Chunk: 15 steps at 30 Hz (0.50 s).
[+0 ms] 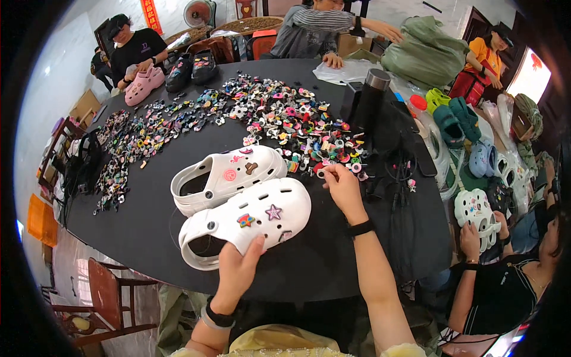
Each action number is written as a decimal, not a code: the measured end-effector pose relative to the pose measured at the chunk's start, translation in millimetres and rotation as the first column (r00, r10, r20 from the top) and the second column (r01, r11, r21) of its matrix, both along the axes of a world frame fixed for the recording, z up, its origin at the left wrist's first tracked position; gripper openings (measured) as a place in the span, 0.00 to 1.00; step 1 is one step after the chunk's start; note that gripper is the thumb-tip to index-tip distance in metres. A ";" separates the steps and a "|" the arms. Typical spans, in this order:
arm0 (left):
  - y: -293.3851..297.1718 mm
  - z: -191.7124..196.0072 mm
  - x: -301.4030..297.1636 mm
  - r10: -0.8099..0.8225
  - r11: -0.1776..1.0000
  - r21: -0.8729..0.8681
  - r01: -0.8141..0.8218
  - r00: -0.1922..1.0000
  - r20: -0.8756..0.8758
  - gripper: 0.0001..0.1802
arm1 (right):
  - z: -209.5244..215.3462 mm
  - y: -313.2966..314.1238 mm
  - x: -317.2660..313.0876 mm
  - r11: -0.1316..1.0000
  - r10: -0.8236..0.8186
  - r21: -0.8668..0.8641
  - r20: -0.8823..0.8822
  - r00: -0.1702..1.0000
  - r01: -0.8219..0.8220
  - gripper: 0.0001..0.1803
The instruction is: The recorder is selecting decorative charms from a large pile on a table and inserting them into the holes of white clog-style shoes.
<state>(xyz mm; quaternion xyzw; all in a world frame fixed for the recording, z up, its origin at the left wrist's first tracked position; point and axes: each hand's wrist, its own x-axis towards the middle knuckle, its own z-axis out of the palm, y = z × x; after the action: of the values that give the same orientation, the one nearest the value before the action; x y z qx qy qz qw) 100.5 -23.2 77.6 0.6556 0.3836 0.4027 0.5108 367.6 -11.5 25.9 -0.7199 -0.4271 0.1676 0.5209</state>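
Observation:
My left hand [237,272] grips the near white clog [291,202] by its side close to the heel opening, thumb on the upper. This clog carries a pink-purple star charm [273,212], a multicoloured star charm [245,221] and another charm toward the low edge. Just behind it, touching or nearly so, lies a second white clog [208,169] with pink and brown charms. To the right of the toes, my right hand [346,191] pinches a small dark-and-pale shoe charm [322,173] at the edge of a big heap of colourful charms [291,122].
A black table [160,238] holds the charms, a dark bottle [372,98], cables [401,208] and dark clogs [204,66]. One person holds a pink clog [144,85]; another, at right, handles a white clog [476,211]. More clogs [449,122] and a green sack [425,53] stand right.

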 end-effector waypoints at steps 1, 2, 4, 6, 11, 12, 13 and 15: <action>2.8 11.8 1.7 -0.042 0.992 -0.119 0.043 0.999 0.017 0.12 | 2.5 -2.7 3.5 1.000 -0.001 0.001 -0.001 1.000 0.001 0.08; 7.4 13.1 3.3 -0.037 0.990 -0.132 0.043 0.998 0.048 0.13 | 6.2 -3.0 4.3 0.996 0.088 -0.002 -0.187 0.978 -0.090 0.09; 12.1 18.3 8.2 -0.030 0.990 -0.136 0.039 0.997 0.074 0.15 | 16.6 -8.4 2.9 0.976 0.197 0.011 -0.454 0.869 -0.216 0.11; 10.0 24.5 16.7 0.029 0.974 -0.227 -0.002 0.993 0.115 0.17 | 27.7 -14.1 -2.2 0.971 0.223 0.029 -0.458 0.861 -0.236 0.11; 7.9 22.0 25.0 0.065 0.965 -0.261 -0.029 0.989 0.130 0.21 | 46.2 -26.5 -38.2 0.938 0.280 0.228 -0.059 0.958 -0.260 0.07; 8.5 23.3 25.3 0.073 0.958 -0.285 -0.030 0.987 0.140 0.21 | 61.2 -31.0 -50.0 0.926 0.217 0.291 0.112 0.970 -0.241 0.03; 9.6 24.3 24.9 0.081 0.950 -0.310 -0.031 0.985 0.150 0.22 | 67.4 -32.8 -60.2 0.907 0.212 0.330 0.177 0.961 -0.260 0.05; 11.4 23.4 26.7 0.100 0.946 -0.321 -0.049 0.984 0.146 0.21 | 58.1 -30.2 -70.2 0.855 0.154 0.393 0.428 0.891 -0.337 0.08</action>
<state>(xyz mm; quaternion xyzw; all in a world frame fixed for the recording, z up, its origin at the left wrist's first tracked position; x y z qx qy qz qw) 127.2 -11.8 101.0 0.5160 0.4254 0.4064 0.6226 297.4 -41.7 84.0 -0.5336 -0.6372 -0.0143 0.5559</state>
